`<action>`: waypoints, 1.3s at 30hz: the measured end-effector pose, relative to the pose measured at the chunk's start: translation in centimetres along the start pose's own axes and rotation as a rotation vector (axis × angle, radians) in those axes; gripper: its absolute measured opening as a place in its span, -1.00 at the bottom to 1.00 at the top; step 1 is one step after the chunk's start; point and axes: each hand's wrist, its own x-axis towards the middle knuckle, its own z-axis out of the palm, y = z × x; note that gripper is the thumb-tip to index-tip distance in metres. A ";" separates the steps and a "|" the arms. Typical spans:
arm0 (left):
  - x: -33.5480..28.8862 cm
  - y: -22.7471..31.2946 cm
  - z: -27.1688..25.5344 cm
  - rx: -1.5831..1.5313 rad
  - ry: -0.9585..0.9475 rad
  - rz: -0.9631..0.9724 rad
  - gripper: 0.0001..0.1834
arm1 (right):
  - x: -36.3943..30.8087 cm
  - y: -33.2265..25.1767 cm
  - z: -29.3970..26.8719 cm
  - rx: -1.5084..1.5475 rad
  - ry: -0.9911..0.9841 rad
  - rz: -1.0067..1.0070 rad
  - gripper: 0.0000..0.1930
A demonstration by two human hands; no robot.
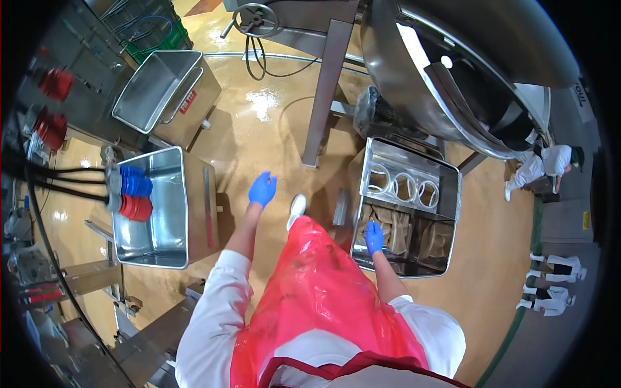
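The right hand (374, 237), in a blue glove, is reached down into a steel bin (453, 213) that stands on the floor just to the person's right. Its fingers are curled onto a brown bag (396, 227) lying in the near part of the bin; whether the bag is actually gripped or only touched cannot be told. Further brown bags are seen beside it, and three round openings (406, 187) are set in a row across the far part of the bin.

The left hand (262, 189), also gloved in blue, is held out in the air over the tan floor (272, 139), its fingers loosely spread and nothing held. A second steel bin (184, 213) stands to its left, well apart from the hand. A red plastic apron (317, 291) is worn over white sleeves. A large steel kettle (453, 71) is seen behind the right-hand bin.
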 end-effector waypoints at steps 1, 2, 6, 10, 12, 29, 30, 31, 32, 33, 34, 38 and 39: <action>3.4 1.9 -0.9 0.005 -0.010 0.017 -0.49 | 1.1 0.3 1.0 0.014 0.023 0.007 -0.67; 7.2 3.8 -1.9 0.009 -0.015 0.039 -0.49 | 2.7 0.5 2.1 0.031 0.047 0.008 -0.69; 23.6 8.5 -8.7 0.097 0.099 0.186 -0.47 | 10.4 -2.0 9.6 0.207 0.050 0.131 -0.67; 39.8 13.1 -18.4 0.310 0.254 0.181 -0.51 | 14.9 -9.2 15.7 0.161 0.010 0.108 -0.62; 47.7 15.5 -22.5 0.458 0.294 0.121 -0.55 | 17.2 -12.2 16.2 0.157 0.048 0.101 -0.62; 73.9 6.0 -20.3 0.492 0.100 0.104 -0.54 | 16.5 -14.0 27.7 0.222 0.510 0.482 -0.61; 74.5 4.5 -20.1 0.440 0.095 0.119 -0.53 | 16.2 -15.3 30.1 0.210 0.478 0.504 -0.62; 76.2 1.0 -19.1 0.270 0.077 0.117 -0.53 | 17.3 -17.1 32.0 0.283 0.463 0.468 -0.63; 78.5 -1.5 -18.5 0.097 0.056 0.123 -0.53 | 18.2 -18.8 33.7 0.356 0.453 0.433 -0.63; 78.1 -1.2 -17.0 -0.143 -0.123 -0.036 -0.57 | 17.4 -19.0 34.9 0.417 0.467 0.431 -0.64; 76.7 0.5 -14.5 -0.393 -0.301 -0.200 -0.60 | 17.0 -19.1 35.2 0.414 0.471 0.441 -0.66; 71.1 11.8 -8.7 -0.821 -0.600 -0.534 -0.64 | 15.6 -16.1 32.7 0.106 0.474 0.385 -0.68; 67.7 16.5 -9.8 -0.912 -0.772 -0.603 -0.58 | 13.3 -14.4 31.8 -0.039 0.464 0.382 -0.67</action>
